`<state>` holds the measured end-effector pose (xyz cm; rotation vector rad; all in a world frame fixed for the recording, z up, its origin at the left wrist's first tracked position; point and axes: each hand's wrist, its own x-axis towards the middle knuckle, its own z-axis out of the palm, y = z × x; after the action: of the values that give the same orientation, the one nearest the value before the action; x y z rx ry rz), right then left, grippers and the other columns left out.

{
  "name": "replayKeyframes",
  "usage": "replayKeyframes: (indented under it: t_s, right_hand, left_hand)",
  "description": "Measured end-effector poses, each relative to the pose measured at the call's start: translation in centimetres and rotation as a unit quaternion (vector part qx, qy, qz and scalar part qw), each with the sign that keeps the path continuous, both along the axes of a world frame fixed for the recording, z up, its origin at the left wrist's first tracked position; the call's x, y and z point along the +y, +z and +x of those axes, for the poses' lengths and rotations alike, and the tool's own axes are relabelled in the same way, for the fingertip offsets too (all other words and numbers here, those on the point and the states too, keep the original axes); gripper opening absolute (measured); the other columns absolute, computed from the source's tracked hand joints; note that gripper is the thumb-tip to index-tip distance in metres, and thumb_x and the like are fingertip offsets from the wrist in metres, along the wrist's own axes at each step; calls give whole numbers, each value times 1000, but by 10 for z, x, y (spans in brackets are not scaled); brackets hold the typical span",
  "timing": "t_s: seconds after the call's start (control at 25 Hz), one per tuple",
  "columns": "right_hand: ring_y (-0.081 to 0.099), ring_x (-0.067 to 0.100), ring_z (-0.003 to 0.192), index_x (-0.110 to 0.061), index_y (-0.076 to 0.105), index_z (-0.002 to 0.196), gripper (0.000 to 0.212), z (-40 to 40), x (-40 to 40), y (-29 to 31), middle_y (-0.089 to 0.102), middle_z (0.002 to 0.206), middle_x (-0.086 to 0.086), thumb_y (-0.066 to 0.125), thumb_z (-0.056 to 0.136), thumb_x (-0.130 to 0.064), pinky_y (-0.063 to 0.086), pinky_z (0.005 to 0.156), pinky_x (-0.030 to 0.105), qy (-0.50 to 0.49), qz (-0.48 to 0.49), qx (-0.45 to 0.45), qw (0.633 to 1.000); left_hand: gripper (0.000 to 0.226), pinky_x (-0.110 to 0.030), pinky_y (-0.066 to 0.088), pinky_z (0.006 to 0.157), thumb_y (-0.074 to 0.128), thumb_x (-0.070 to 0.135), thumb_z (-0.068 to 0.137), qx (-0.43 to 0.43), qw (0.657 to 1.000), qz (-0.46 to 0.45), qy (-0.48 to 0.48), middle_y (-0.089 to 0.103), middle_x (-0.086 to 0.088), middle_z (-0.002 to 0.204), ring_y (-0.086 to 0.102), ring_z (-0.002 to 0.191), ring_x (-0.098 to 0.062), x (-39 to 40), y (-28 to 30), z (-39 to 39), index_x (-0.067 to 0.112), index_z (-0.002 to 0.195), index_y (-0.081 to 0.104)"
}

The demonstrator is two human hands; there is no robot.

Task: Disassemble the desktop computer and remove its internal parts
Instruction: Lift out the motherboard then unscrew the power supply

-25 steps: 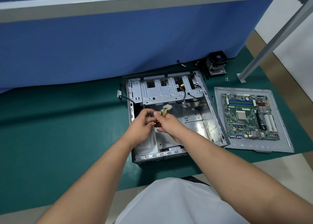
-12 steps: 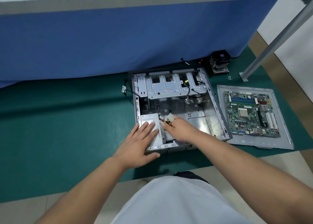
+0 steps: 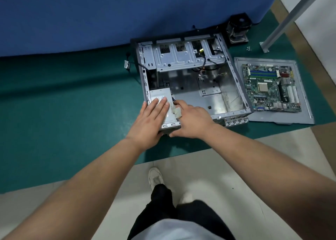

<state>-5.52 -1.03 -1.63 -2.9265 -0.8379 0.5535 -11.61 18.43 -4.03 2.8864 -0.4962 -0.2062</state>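
Head view: two bare hands on a power supply in the near-left corner of an opened computer case lying on green floor matting.

The open grey metal computer case (image 3: 192, 87) lies flat, its silver drive cage at the far end. The boxy silver power supply (image 3: 161, 96) sits in its near-left corner, long axis running near to far, directly under the hands. The left hand (image 3: 151, 118) lies flat on its top, fingers straight and together, pointing away. The right hand (image 3: 192, 120), just beside it on the right, curls its fingers round a white plastic cable connector (image 3: 177, 112) at the supply's right edge. Right of the case, a green motherboard (image 3: 271, 88) rests on a grey metal side panel (image 3: 301, 120); a black cooler fan (image 3: 238, 30) stands beyond.
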Motion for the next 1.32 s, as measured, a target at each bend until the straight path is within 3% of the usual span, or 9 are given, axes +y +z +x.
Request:
replayKeyframes:
  t_s: [0.2,0.36,0.56,0.72,0.96,1.04,1.12,1.24,1.32]
  right_hand:
    - [68,25,97,-15,49,143,96,-9,-2,-10,61,130,-1,66,71,-76,50,72,36,3,22,-130,991]
    - [63,25,105,-17,52,138,92,-3,-2,-18,60,124,0,57,72,-81,52,82,40,45,6,-147,988]
    - [56,27,112,-13,61,130,99,2,-4,-29,64,119,3,41,71,-90,42,94,43,100,-59,-244,963]
    - [56,26,110,-15,67,119,91,-3,-5,-32,65,112,2,43,73,-89,41,92,42,94,-55,-248,963]
    - [64,26,101,-18,64,115,67,-6,0,-41,69,109,1,61,77,-73,45,85,40,34,-10,-278,960]
    - [65,25,100,-20,63,116,70,-6,0,-40,68,108,-1,59,76,-77,46,83,38,30,-9,-268,963]
    - [64,23,104,-22,61,123,86,-3,0,-34,66,112,-3,54,69,-90,47,83,37,22,-12,-218,976]
    - [58,22,118,-35,48,142,119,3,-3,-16,57,131,-6,35,51,-109,46,89,40,21,-6,-56,998]
    - [51,22,131,-46,36,151,110,7,-5,-5,47,148,-8,27,59,-108,43,98,42,12,37,46,998]
  left_hand:
    - [112,-43,-14,123,80,35,84,-21,1000,15,8,0,-3,173,2,158,-31,-1,-5,1,14,165,6]
    - [114,-39,-19,120,80,28,84,-45,998,33,10,-5,-2,172,-3,158,-27,0,-11,1,16,164,-1]
    - [116,-39,-17,121,80,26,84,-68,996,62,22,-8,-6,172,-5,158,-27,-4,-17,-2,13,164,-3]
    - [113,-38,-15,122,77,23,86,-76,994,72,23,-7,-9,172,-6,158,-26,-5,-17,-4,11,164,-4]
    - [89,-41,-3,127,58,-7,84,-155,986,30,59,14,-13,170,12,158,-30,-13,-25,-6,5,162,16]
    - [88,-41,-3,126,57,-10,84,-162,985,21,59,17,-14,170,15,157,-30,-14,-26,-7,5,162,19]
    - [88,-39,-4,126,61,-7,85,-154,986,14,65,18,-13,169,15,157,-30,-15,-25,-7,5,162,19]
    - [94,-36,-8,125,73,8,87,-126,989,-1,77,16,-11,170,12,158,-28,-16,-23,-6,8,162,18]
    - [93,-33,-11,124,71,11,89,-104,991,-11,78,13,-7,171,9,158,-25,-15,-21,-4,12,163,15]
